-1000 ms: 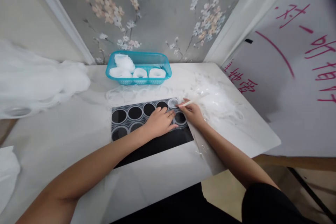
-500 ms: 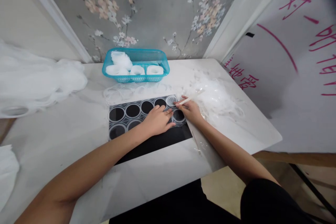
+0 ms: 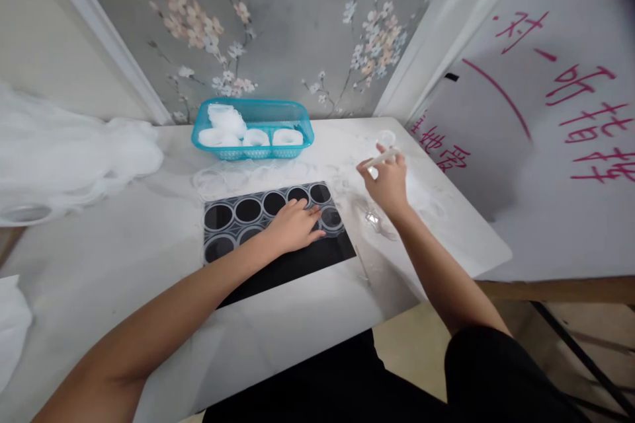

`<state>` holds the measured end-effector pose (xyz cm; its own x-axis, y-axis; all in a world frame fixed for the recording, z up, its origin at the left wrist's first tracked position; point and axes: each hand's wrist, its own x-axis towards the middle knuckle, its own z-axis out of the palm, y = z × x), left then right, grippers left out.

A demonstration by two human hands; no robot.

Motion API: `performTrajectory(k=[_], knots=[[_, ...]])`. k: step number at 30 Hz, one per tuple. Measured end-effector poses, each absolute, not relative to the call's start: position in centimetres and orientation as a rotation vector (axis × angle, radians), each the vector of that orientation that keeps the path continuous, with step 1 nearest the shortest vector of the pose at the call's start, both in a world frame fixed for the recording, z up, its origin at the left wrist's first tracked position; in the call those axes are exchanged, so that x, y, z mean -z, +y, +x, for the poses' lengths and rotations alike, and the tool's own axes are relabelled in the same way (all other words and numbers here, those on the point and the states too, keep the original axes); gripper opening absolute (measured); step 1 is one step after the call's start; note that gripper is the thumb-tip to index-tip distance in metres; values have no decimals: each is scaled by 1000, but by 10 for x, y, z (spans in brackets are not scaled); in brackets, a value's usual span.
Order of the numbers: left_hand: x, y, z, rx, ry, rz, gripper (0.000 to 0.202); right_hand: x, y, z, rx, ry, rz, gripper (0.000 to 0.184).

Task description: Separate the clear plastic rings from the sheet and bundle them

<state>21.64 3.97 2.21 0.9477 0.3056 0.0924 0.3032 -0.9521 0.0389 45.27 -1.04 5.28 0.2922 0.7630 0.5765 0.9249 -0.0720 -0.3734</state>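
A black sheet (image 3: 297, 263) printed with rings of dark circles lies on the white table (image 3: 124, 258). My left hand (image 3: 292, 226) rests flat on the sheet, fingers spread over the circles near its right end. My right hand (image 3: 385, 180) is raised above the table to the right of the sheet. It pinches a thin pale stick (image 3: 381, 158), and a small clear round film piece (image 3: 385, 139) shows at the stick's far end. A pile of clear film scraps (image 3: 421, 195) lies under and beyond that hand.
A teal basket (image 3: 252, 131) with white rolls stands at the back by the floral wall. Clear film rings (image 3: 223, 178) lie between basket and sheet. White gauzy cloth (image 3: 74, 152) heaps at the left. A white board with red writing (image 3: 546, 119) leans at the right.
My right hand lifted off the sheet's top right circle and moved right and back with the stick. That circle's clear cover is gone. My left hand stayed on the sheet.
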Motion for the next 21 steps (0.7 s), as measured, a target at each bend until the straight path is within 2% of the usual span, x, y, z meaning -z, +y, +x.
performTrajectory(k=[5, 7, 10, 17, 21], knots=[[-19, 30, 212, -309, 511, 3127, 41, -17, -67, 399, -375, -1399, -1716, 23], [-18, 23, 210, -368, 435, 3161, 35, -4, -78, 387, -524, -1289, -1716, 24], [-18, 13, 208, -369, 253, 3196, 28, 4, -82, 383, -568, -1247, -1703, 24], [-12, 7, 206, -319, 142, 3177, 30, 6, -80, 387, -545, -1308, -1725, 21], [-12, 9, 207, -268, 125, 3127, 33, 11, -87, 379, -342, -1481, -1739, 17]])
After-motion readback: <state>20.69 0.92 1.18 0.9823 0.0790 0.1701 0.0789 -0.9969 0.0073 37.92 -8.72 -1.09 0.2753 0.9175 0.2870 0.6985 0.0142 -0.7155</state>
